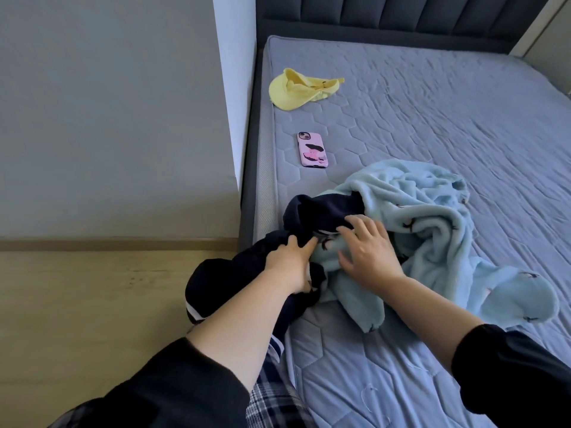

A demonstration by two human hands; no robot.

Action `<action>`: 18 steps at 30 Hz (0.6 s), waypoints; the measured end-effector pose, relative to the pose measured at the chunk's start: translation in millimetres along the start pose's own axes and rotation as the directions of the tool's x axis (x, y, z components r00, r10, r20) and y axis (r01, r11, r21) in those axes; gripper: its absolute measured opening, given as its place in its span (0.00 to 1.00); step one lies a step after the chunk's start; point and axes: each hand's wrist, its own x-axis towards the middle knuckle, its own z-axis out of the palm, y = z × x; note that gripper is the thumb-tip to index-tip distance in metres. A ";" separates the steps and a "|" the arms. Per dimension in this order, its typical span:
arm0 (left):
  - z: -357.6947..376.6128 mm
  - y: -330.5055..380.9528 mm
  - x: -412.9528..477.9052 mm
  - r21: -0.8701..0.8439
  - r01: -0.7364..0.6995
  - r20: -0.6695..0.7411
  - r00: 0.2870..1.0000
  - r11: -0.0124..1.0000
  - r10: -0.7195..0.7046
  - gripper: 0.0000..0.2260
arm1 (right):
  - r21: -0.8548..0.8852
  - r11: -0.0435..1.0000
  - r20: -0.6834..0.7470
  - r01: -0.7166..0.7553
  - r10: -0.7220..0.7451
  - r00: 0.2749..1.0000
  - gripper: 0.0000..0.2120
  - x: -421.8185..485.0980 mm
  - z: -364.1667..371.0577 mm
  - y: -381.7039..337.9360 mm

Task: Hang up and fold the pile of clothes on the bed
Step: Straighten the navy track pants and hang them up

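Grey quilted mattress [432,118] carries crumpled blue fleece [432,230] near its left edge, navy garment [321,208] tucked under it and drooping off the side, left hand [290,256] gripping navy cloth, right hand [369,251] spread flat on fleece, yellow cap [293,91] and pink phone [312,149] beyond.

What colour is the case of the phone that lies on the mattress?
The phone case is pink with dark cartoon shapes, seen in the head view.

2 black sleeves [173,387] ending mid-forearm, left hand [290,257] and right hand [367,251] bare; navy-and-white plaid trousers [272,400]
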 end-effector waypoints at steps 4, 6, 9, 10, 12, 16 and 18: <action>-12.7 -15.9 5.9 -0.474 0.198 -0.355 0.848 0.858 -0.393 0.18 | 0.012 0.994 -0.004 0.106 -0.106 0.994 0.20 -7.6 1.7 3.0; -23.6 -41.9 6.0 -0.820 0.156 -0.346 0.631 0.551 -0.694 0.15 | 0.011 0.986 0.009 0.169 -0.169 0.986 0.22 -9.8 6.0 3.7; -33.7 -78.5 0.7 -0.982 -0.042 -0.185 0.376 0.183 -0.908 0.15 | -0.046 0.979 0.166 0.196 -0.186 0.968 0.29 -4.6 12.6 -1.7; -34.7 -84.7 -1.6 -0.991 -0.088 -0.125 0.306 0.103 -0.944 0.15 | -0.063 0.981 0.224 0.185 -0.167 0.960 0.34 -2.7 15.6 -4.2; -34.0 -90.1 -4.8 -0.981 -0.190 -0.007 0.208 -0.034 -0.978 0.13 | -0.087 0.981 0.304 0.175 -0.141 0.942 0.42 2.4 18.9 -11.8; -37.8 -86.2 -7.1 -0.949 -0.296 0.039 0.223 -0.105 -0.974 0.12 | -0.192 0.962 0.387 0.194 -0.108 0.916 0.39 18.5 20.9 -21.8; -38.3 -81.8 -5.0 -0.961 -0.272 -0.020 0.252 -0.051 -0.968 0.12 | -0.354 0.885 0.365 0.303 -0.168 0.916 0.33 24.7 19.1 -22.6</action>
